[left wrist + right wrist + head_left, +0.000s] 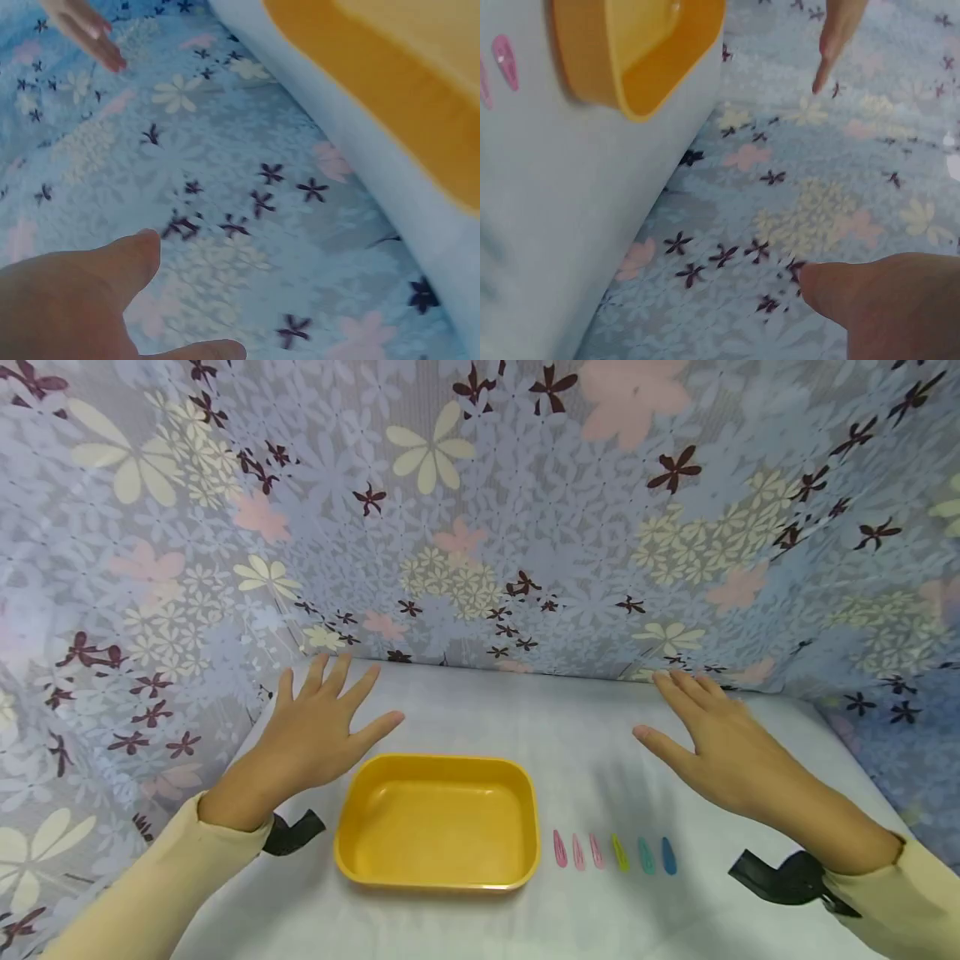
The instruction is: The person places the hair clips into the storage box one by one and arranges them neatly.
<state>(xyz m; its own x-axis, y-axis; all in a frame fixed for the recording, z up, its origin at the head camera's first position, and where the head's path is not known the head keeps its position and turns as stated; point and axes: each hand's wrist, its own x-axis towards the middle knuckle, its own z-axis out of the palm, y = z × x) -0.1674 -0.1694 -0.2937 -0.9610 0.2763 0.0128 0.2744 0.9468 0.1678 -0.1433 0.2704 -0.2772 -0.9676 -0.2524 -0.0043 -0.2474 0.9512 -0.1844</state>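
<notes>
Head view: a blue-grey fabric backdrop printed with white, pink, cream and dark maroon flowers [480,527] stands beyond the left hand [318,735] and the right hand [712,747] and continues to the outer side of each. A work surface covered in plain white cloth [480,710] extends beneath both hands.

A glossy yellow rectangular tray with rounded corners [438,827] lies on it, on the thumb side of the left hand and nearer the wearer, apart from the fingers. The left wrist view shows part of the tray beyond the thumb.

Cream long sleeves [165,868] end at both wrists. Left hand: wide, fingers straight and fanned, thumb out toward the right hand. Right hand: fingers straight and set close together, thumb held well away, pointing toward the left hand.

A black strap piece [292,835] projects below the left wrist; a second black strap piece [780,877] sits below the right.

Six slim teardrop-shaped hair clips lie in a row between the tray and the right hand, on its thumb side and nearer the wearer: deep pink [560,849], two lighter pink [578,853], yellow-green [620,853], teal [647,857] and blue [668,856], the blue closest to that hand.
</notes>
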